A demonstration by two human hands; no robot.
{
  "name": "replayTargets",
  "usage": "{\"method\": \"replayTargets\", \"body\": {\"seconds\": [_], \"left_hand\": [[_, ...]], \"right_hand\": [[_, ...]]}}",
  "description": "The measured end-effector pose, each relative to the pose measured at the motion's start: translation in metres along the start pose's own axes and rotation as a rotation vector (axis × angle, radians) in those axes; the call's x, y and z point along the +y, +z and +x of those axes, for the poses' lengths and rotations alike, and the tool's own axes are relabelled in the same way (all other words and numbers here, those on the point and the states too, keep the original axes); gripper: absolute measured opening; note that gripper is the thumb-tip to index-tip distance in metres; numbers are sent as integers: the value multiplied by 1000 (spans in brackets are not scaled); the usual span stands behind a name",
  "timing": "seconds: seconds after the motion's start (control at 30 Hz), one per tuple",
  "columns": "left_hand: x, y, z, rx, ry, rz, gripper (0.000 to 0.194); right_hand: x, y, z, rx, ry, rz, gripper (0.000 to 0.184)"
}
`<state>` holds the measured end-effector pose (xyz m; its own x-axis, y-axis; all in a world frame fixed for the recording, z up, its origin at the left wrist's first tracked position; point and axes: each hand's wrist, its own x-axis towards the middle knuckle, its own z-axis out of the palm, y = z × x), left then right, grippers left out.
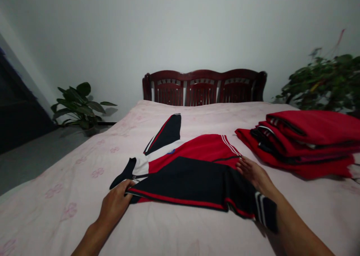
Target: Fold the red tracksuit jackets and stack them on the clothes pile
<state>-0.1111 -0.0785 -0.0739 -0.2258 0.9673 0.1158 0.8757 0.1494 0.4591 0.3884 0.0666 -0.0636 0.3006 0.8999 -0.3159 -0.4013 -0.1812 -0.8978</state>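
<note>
A red, black and white jacket [191, 169] lies partly folded on the bed, one black sleeve stretched toward the headboard. My left hand [115, 205] rests at its near left corner by the collar, fingers curled on the black edge of the fabric. On the jacket's right side lies my right hand [253, 171], its fingers stretched flat along the fabric, with the striped cuff just below my wrist.
A pile of folded red garments [303, 139] sits at the right of the pink flowered bedsheet [70, 196]. A dark wooden headboard [205, 85] stands at the far end. Potted plants stand at the left [78, 106] and right [323, 81].
</note>
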Motion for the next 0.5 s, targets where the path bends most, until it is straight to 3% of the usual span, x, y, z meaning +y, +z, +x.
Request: {"method": "replayTargets", "body": {"seconds": [0.07, 0.17, 0.3, 0.4, 0.5], "left_hand": [[-3, 2, -1, 19, 13, 28, 19], [-10, 7, -2, 124, 112, 81, 23], [-19, 12, -1, 327, 462, 126, 35], [-19, 11, 0, 389, 648, 134, 29], [-15, 8, -2, 399, 678, 80, 21]], "right_hand": [[-9, -5, -15, 27, -19, -151, 13], [-22, -17, -44, -134, -50, -518, 35], [-28, -49, -74, -366, -111, -903, 58], [-23, -68, -78, -441, -99, -955, 56], [-27, -75, -65, -401, -211, -983, 43]]}}
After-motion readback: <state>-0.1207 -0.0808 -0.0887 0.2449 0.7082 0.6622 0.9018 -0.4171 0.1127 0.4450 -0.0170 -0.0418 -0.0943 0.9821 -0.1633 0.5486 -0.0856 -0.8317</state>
